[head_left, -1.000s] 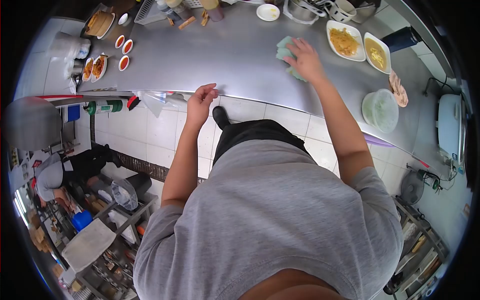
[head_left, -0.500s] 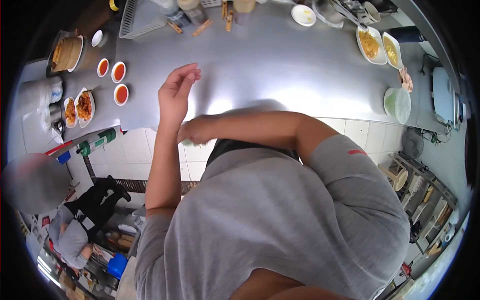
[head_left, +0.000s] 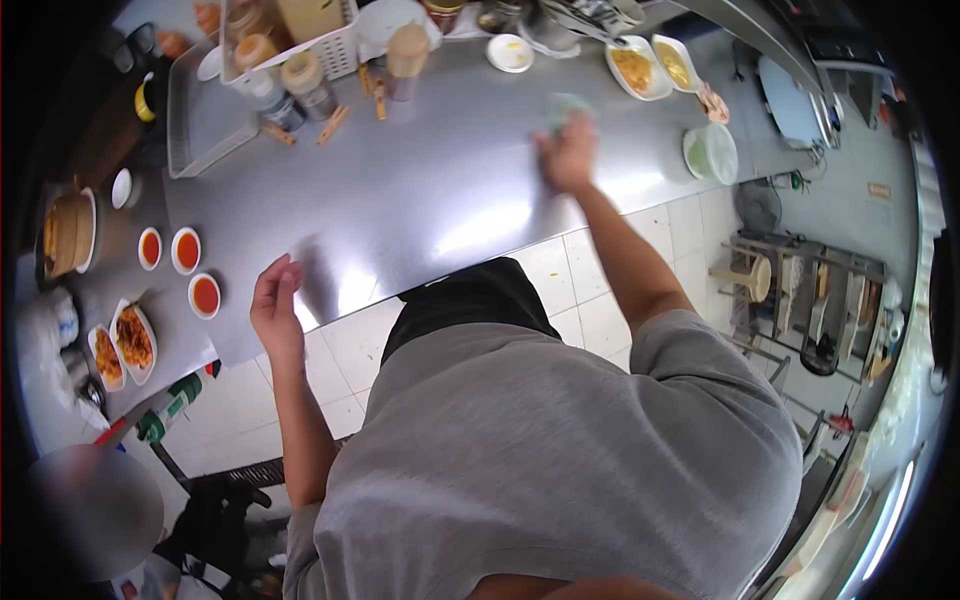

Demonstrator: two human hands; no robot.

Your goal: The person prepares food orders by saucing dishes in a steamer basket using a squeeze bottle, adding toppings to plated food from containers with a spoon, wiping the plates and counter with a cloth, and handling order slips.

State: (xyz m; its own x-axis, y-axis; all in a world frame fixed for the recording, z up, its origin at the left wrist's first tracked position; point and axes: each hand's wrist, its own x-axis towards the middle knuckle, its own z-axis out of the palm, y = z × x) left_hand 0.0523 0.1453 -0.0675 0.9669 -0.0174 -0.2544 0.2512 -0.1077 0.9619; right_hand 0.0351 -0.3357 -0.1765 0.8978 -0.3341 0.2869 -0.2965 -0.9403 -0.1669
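My right hand presses down on the steel counter, its fingers on a pale green cloth. Motion blurs both the hand and the cloth. Over the counter's front edge, my left hand hovers with nothing in it, fingers loosely curved and thumb apart. Nearest to it are small white bowls of red sauce, one just to its left and another further back.
A white basket with bottles and a clear bin stand at the back left. Clothespins lie before them. Food trays and a lidded tub are at right. Another person is at lower left.
My right hand has swung from the front edge near my left forearm out to the right and back across the counter, with the cloth. The view has turned, shifting the counter's things.
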